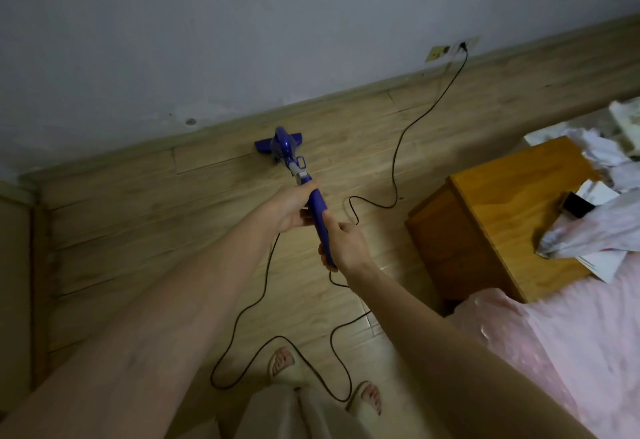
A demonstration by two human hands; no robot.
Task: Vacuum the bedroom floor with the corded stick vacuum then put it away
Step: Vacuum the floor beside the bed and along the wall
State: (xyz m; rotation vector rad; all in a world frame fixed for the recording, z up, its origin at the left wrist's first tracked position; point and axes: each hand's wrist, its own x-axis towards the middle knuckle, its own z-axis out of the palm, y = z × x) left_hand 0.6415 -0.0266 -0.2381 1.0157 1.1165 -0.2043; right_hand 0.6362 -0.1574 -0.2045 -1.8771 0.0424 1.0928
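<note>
Against the baseboard, head view: one purple stick vacuum, floor head flat on the wood floor just beside the wall, body angled back toward the person. One black cord, plugged into one wall socket low on the wall, running down across the floor in loose loops to near the feet.

Two hands, both on the vacuum handle. Left hand higher up, grip wrapped around the shaft just below the grey collar, fingers curled round it. Right hand lower, at the handle end, grip closed round it, thumb lying along the top. Both forearms extended forward, converging on the handle.

Two feet in pale open-toe slippers at bottom centre; cord loop passes between and around them.

One orange wooden nightstand at right, its top cluttered: crumpled white papers, one small black object, a pinkish plastic bag. One bed with pink cover at lower right, touching the nightstand.

No readable brand, label or writing on the vacuum or elsewhere.
</note>
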